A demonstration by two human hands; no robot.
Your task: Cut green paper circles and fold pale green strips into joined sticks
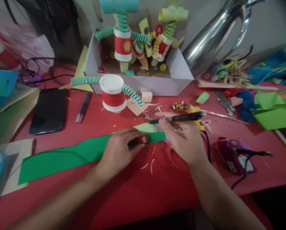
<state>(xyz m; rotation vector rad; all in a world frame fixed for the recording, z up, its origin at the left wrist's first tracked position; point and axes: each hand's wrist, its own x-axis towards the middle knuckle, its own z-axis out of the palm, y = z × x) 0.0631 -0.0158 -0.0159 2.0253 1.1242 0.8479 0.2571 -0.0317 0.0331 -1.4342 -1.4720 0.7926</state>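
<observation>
My left hand (121, 147) rests over a long green paper strip (63, 158), its thumb and fingers closed round a small round red piece (143, 139) with a white mark on its face. Close by on the right, my right hand (185, 139) grips a black pen (186, 117), its narrow end pointing left above the strip. Behind the hands stands a red-and-white paper cup (113, 95) with teal folded-paper arms on both sides. A pale green paper piece (146, 128) lies partly behind the green strip. Thin paper scraps (152, 166) are scattered below the hands.
A white box (138, 85) at the back holds similar cup figures. On the left lie a black phone (48, 110) and a marker (83, 108). To the right are a yellow glue gun (194, 110), a purple device (235, 156) with a cable, paper scraps and a metal jug (212, 41).
</observation>
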